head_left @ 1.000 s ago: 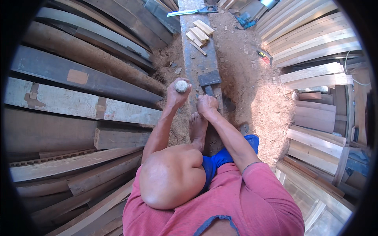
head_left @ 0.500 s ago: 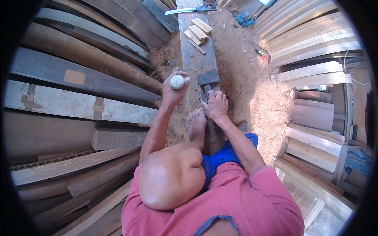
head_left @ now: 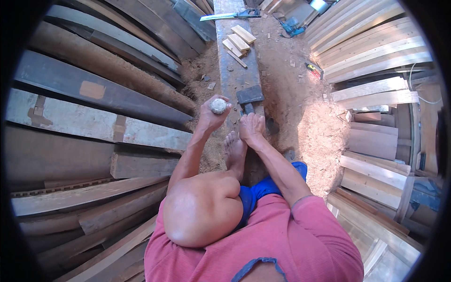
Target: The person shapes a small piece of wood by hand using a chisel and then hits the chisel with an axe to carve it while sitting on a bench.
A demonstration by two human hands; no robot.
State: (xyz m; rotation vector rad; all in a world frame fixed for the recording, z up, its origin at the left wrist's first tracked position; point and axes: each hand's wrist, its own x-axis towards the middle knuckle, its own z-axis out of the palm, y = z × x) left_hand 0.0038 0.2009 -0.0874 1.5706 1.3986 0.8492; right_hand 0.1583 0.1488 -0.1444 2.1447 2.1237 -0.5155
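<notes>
My left hand [head_left: 212, 118] is wrapped round an upright, thick tool whose pale, rough, round end [head_left: 218, 105] faces up; its lower part is hidden. Beside the plank, my bare foot [head_left: 236, 150] rests just below the hands. My right hand [head_left: 252, 127] is closed low over the plank, its fingers curled down on something that I cannot make out. Just beyond its knuckles lies a dark flat block [head_left: 250, 94] on the long worn plank [head_left: 230, 77]. A dark narrow piece runs from that block toward my right hand.
Small pale wood strips [head_left: 237, 43] and a handsaw [head_left: 230, 15] lie farther along the plank. Stacked boards [head_left: 103, 120] crowd the left, and more timber [head_left: 376, 42] lines the right. A blue power tool [head_left: 292, 27] and red-handled pliers [head_left: 314, 70] rest on the dusty ground.
My left hand has shifted a little right and nearer with the round-ended tool. My right hand's fingers have drawn together, and the bluish piece by its thumb is now hidden.
</notes>
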